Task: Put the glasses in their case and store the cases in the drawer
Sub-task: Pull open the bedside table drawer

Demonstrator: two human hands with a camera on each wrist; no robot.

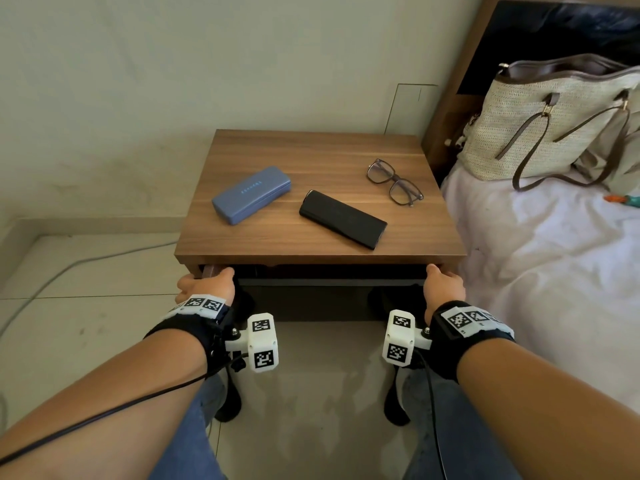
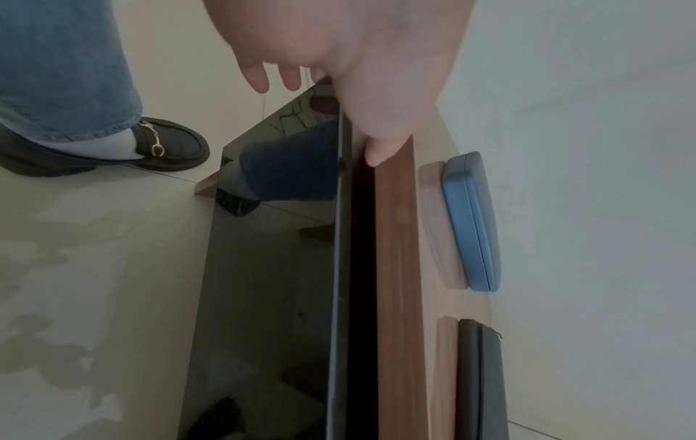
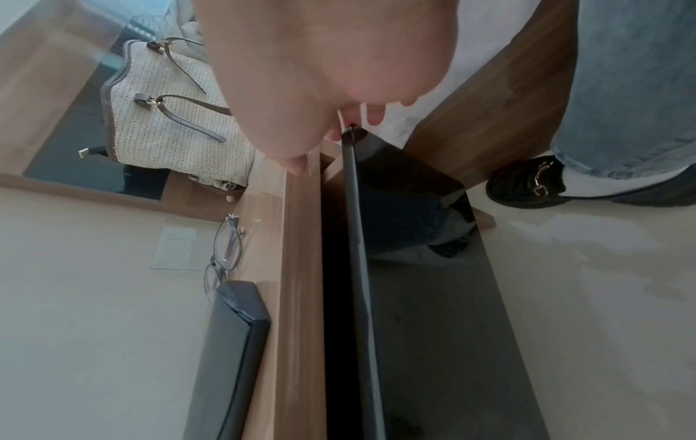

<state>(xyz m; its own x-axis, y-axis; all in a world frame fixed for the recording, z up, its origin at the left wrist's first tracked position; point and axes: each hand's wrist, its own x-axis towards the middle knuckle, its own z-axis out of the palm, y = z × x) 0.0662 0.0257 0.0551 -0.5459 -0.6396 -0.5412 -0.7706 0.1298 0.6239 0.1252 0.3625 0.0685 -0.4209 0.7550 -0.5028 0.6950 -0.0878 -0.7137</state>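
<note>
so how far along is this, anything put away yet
Nothing stored yet. The glasses lie bare on the nightstand beside the blue case and black case. In hand: left hand and right hand grip the drawer front, barely open. Casing and storing remain.

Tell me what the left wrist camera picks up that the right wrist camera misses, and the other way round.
Only the left wrist view shows the blue glasses case and the left hand. Only the right wrist view shows the glasses, the woven handbag and the right hand. Both show the black case, the nightstand top's front edge and the dark drawer front pulled slightly out.
</note>
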